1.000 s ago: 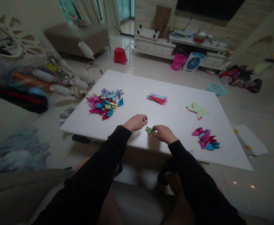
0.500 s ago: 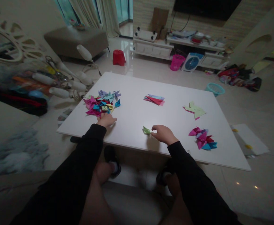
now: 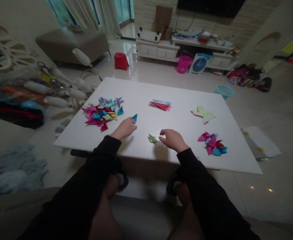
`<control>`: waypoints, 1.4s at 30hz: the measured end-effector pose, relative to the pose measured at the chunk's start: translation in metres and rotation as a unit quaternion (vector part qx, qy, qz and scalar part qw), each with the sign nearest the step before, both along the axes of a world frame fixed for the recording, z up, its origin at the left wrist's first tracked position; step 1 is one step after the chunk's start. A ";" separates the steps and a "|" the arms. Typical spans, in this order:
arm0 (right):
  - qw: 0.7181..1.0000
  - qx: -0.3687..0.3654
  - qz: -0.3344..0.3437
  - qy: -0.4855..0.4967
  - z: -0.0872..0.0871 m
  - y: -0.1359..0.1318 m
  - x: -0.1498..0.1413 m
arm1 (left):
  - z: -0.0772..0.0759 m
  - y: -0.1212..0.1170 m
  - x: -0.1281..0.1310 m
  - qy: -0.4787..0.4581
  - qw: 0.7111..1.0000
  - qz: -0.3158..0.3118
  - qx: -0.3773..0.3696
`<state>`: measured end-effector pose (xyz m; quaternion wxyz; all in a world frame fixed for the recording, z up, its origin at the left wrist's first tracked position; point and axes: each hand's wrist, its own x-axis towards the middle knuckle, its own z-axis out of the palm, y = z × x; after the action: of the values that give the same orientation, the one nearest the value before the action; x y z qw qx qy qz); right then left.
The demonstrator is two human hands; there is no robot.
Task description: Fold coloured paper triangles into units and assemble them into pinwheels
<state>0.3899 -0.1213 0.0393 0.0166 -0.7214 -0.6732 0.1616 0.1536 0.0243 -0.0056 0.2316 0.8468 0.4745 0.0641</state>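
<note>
My left hand (image 3: 125, 127) is closed on a small blue folded paper piece (image 3: 134, 117), whose pointed tip sticks out past the fingers. To its left lies a heap of folded paper pieces (image 3: 102, 113) in pink, blue, yellow, red and lilac. A green folded paper piece (image 3: 152, 138) rests on the white table (image 3: 136, 90), between my two hands. Just right of it, apart from it, hovers my right hand (image 3: 173, 138), its thumb and fingers parted with nothing in them.
Flat folded strips (image 3: 161, 105) lie at the table's middle back. Pale green folded paper (image 3: 203, 114) with pink edges lies to the right, and a smaller heap of folded pieces (image 3: 213, 144) sits nearer me. A white lamp (image 3: 81, 57) stands by the left edge.
My left hand went left to the heap, then came back toward the middle with a blue paper piece. My right hand let go of the green piece. The view shifted slightly.
</note>
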 end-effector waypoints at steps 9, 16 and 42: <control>0.982 0.188 -0.008 0.028 0.000 0.008 -0.003 | 0.003 -0.047 0.055 -0.097 0.965 -0.241 0.042; 0.985 0.169 0.005 0.015 -0.005 0.011 -0.004 | 0.006 -0.053 0.059 -0.115 0.950 -0.288 0.040; 0.995 0.003 -0.050 -0.090 -0.040 0.016 -0.016 | 0.024 -0.041 0.041 -0.139 0.978 -0.155 0.017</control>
<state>0.3744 -0.1054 -0.0012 -0.0339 -0.7654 -0.6358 0.0935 0.1941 -0.0166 0.0185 0.2882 0.8968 0.2992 0.1521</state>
